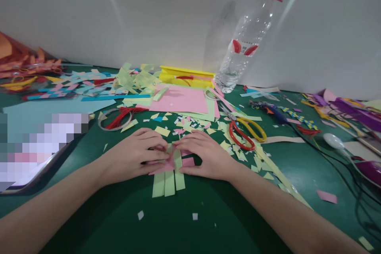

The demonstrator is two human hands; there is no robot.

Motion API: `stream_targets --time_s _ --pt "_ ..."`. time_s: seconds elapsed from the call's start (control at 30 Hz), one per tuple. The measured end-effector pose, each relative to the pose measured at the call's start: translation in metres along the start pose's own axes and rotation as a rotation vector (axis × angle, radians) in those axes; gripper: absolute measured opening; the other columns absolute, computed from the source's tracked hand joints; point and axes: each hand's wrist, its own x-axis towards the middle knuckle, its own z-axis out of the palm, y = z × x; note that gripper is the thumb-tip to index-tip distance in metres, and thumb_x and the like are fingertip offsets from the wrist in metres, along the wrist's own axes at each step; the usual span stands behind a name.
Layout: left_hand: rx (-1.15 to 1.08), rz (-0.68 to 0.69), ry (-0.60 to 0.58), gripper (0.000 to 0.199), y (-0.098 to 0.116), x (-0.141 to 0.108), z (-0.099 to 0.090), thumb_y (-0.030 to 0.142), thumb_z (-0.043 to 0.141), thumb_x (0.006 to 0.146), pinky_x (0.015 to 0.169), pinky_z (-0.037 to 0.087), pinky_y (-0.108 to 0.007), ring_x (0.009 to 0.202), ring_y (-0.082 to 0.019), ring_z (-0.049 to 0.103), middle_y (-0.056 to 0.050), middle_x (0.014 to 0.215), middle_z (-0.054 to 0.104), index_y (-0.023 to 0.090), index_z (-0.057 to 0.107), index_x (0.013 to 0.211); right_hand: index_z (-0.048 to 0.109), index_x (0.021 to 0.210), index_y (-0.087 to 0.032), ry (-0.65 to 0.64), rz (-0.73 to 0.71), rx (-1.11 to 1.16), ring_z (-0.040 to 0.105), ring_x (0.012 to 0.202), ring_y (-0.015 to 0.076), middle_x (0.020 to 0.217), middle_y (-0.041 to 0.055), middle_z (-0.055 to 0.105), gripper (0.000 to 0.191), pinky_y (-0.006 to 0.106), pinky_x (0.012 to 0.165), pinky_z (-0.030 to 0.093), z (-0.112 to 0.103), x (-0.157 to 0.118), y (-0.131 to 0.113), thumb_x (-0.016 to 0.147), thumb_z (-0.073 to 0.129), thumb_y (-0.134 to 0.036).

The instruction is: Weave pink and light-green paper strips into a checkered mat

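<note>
Light green and pink paper strips (169, 183) are crossed over and under each other in a small weave on the green table. My left hand (143, 152) is closed on the weave's left side, its curled fingertips pressing the pink strip. My right hand (205, 154) bends around the right side, thumb and fingers on a green strip (178, 162). A pink strip end (188, 162) sticks out under the right palm. The green strips' lower ends lie loose towards me, and the hands hide part of the weave's upper side.
Scissors (242, 131) with red and yellow handles lie right of my hands among paper scraps. Behind are pink sheets (180, 100) and a clear bottle (245, 43) leaning on the wall. A tape roll with red cord (114, 120) and a phone (44, 151) are left; a cable (318, 147) runs right.
</note>
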Motion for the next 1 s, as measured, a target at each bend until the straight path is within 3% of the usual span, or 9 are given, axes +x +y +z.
stream_targets --time_s 0.17,0.37,0.63,0.83,1.0 --pt "-0.015 0.025 -0.008 0.018 0.0030 0.0008 0.0002 0.025 0.052 0.091 0.096 0.036 -0.035 0.109 -0.019 0.054 -0.002 0.114 0.065 0.025 0.067 0.102 0.058 0.117 -0.020 0.017 -0.013 -0.001 0.053 0.118 0.0202 0.123 0.0045 0.063 0.045 0.040 0.109 0.028 0.0013 -0.0006 0.0005 0.082 0.062 -0.048" --pt "-0.041 -0.004 -0.047 0.020 0.0027 0.0013 0.0005 0.024 0.052 0.091 0.094 0.041 -0.036 0.108 -0.020 0.055 -0.003 0.114 0.065 0.027 0.066 0.105 0.058 0.116 -0.019 0.020 -0.020 -0.008 0.052 0.117 0.0200 0.122 0.0042 0.063 0.045 0.039 0.109 0.028 0.0025 -0.0006 0.0003 0.082 0.062 -0.047" --pt "-0.085 -0.048 0.019 0.028 0.0013 -0.0008 -0.0005 0.031 0.054 0.089 0.098 0.039 -0.036 0.104 -0.019 0.058 -0.003 0.110 0.068 0.024 0.059 0.116 0.058 0.115 -0.018 0.036 -0.043 -0.010 0.054 0.115 0.0199 0.119 0.0046 0.064 0.043 0.037 0.106 0.031 0.0014 0.0007 -0.0006 0.082 0.062 -0.046" --pt "-0.054 0.020 0.047 0.019 0.0016 0.0005 -0.0038 0.026 0.050 0.091 0.097 0.038 -0.038 0.106 -0.020 0.056 -0.003 0.108 0.068 0.025 0.066 0.100 0.057 0.116 -0.019 0.025 -0.035 -0.011 0.053 0.116 0.0203 0.121 0.0047 0.063 0.044 0.038 0.106 0.031 0.0017 0.0008 0.0003 0.082 0.061 -0.047" --pt "-0.029 0.005 0.032 0.020 0.0066 0.0030 -0.0012 0.029 0.053 0.090 0.099 0.038 -0.038 0.108 -0.020 0.056 -0.004 0.111 0.066 0.026 0.064 0.106 0.058 0.114 -0.018 0.036 -0.038 -0.016 0.054 0.115 0.0202 0.120 0.0049 0.064 0.042 0.037 0.106 0.032 0.0008 0.0008 -0.0011 0.082 0.062 -0.046"
